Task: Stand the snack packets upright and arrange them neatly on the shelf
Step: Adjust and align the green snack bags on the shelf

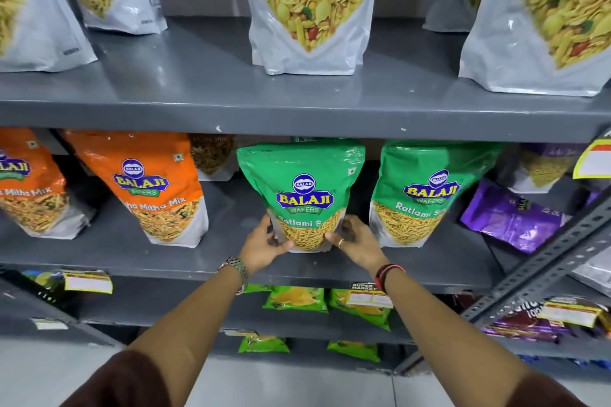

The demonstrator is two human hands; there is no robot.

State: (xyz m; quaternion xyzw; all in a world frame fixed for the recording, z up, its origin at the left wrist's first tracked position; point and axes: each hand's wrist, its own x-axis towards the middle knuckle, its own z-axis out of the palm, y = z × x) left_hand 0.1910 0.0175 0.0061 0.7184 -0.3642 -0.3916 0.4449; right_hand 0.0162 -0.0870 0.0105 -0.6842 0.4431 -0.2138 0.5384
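- Where the middle shelf (211,258) runs across the view, a green packet (302,188) stands upright near its front edge, roughly centre.
- Left hand (264,246) grasps the packet's lower left corner; thumb lies on the front face, fingers wrap behind. Grip is clenched on the packet.
- Right hand (357,243) grasps the lower right corner the same way; a ring (340,243) shows on one finger. Grip likewise clenched on the packet.
- Left wrist carries a metal watch (236,271); right wrist carries red and black bands (390,273).
- Packet base sits at or just above the shelf surface; cannot tell which, since the hands cover it.
- A second green packet (426,192) stands upright just beside it to the right, leaning slightly left at the top.
- Two orange packets (145,185) stand upright to the left, well apart from the held one; the farther one (29,185) is cut by the frame edge.
- A purple packet (512,218) lies tilted on its back at the right end of the same shelf.
- Upper shelf (198,86) holds tall white pouches (310,6), all upright.
- Lower shelves show small green bags (297,299) and price tags (372,297).
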